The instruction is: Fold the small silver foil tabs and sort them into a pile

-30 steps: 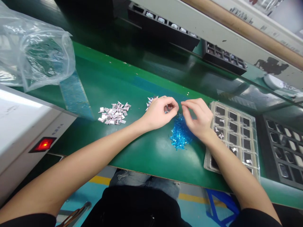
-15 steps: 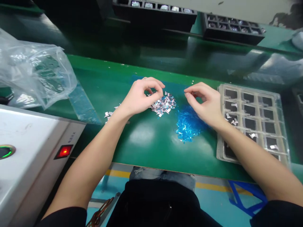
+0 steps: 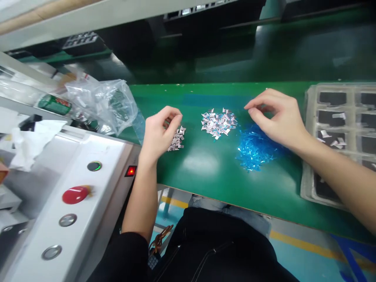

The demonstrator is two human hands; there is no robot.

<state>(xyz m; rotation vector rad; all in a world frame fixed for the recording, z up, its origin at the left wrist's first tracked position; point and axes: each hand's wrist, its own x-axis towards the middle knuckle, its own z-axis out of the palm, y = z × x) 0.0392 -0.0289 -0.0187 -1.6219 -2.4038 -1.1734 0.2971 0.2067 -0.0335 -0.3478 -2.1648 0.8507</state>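
Note:
My left hand (image 3: 158, 133) hovers over a small pile of silvery metal pieces (image 3: 177, 140) on the green table (image 3: 205, 172), fingers curled together in a pinch; whatever is in them is too small to make out. A second pile of silvery pieces (image 3: 217, 122) lies in the middle, between my hands. My right hand (image 3: 279, 117) is above a heap of blue plastic strips (image 3: 255, 148), thumb and fingertips pinched together, their contents not visible.
A clear tray with dark pockets (image 3: 337, 129) holding a few small pieces sits at the right. A white machine (image 3: 67, 196) with a red button and a lit red switch stands at the left, with a crumpled plastic bag (image 3: 102, 103) behind it. Black trays line the back.
The view has swung left. My left hand moved left from the middle pile to the left pile. My right hand stays pinched above the blue strips.

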